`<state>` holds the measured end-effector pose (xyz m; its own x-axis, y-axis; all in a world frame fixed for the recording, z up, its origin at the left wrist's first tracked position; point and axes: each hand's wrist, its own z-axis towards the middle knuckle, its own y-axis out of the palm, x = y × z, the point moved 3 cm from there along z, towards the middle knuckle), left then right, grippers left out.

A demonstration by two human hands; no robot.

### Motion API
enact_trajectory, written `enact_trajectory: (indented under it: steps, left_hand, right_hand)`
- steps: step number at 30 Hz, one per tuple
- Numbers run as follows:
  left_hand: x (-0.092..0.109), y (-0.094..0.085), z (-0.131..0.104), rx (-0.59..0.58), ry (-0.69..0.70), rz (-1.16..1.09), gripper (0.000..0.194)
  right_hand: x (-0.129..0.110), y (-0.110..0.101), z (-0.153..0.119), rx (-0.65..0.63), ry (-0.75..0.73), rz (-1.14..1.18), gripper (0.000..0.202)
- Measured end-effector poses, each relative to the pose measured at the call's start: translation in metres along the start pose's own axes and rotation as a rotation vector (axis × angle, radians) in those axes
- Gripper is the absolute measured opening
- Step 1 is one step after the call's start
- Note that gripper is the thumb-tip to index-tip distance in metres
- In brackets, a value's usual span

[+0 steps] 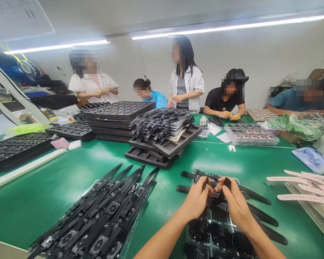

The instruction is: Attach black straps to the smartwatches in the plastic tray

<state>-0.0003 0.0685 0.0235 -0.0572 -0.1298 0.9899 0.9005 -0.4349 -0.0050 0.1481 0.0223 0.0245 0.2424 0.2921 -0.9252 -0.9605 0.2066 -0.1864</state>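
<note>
Both my hands meet over a clear plastic tray of black smartwatches. My left hand is closed, pinching a black watch strap from the left. On its other side my right hand is closed on the same strap, fingertips close to the left ones. Dark pieces show at the fingers of both hands; whether they are strap ends or finger covers I cannot tell. Black straps stick out past the tray's right side. The watch body between my hands is mostly hidden.
To the left lies another tray full of black smartwatches. Pink-strapped watches rest on stacked trays at right. Black foam trays and a tilted heap of watches stand mid-table. Several people sit or stand behind.
</note>
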Motion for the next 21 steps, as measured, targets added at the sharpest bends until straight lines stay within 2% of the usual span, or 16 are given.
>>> enact_trajectory:
  steps: [3, 7, 9, 12, 17, 21]
  left_hand:
    - [0.000, 0.004, -0.006, -0.093, 0.052, 0.130, 0.020]
    - [0.006, 0.005, -0.013, -0.075, 0.163, 0.121, 0.023]
    - [0.009, 0.006, -0.015, -0.103, 0.195, 0.181, 0.029]
    - [0.010, 0.007, -0.014, -0.158, 0.208, 0.333, 0.046]
    - [0.005, 0.003, -0.012, -0.016, 0.290, 0.506, 0.033]
    - [0.005, 0.004, -0.012, 0.026, 0.351, 0.490, 0.032]
  right_hand:
    - [-0.004, 0.003, -0.002, 0.024, -0.007, -0.071, 0.032]
    - [-0.004, 0.005, 0.000, -0.041, 0.018, -0.118, 0.032]
    - [0.003, 0.003, 0.001, -0.066, 0.069, -0.100, 0.031]
    - [0.021, -0.002, 0.003, 0.009, 0.182, -0.009, 0.033]
    - [0.034, 0.000, 0.005, -0.035, 0.276, 0.129, 0.036]
    - [0.040, -0.008, 0.004, 0.055, 0.370, 0.169, 0.041]
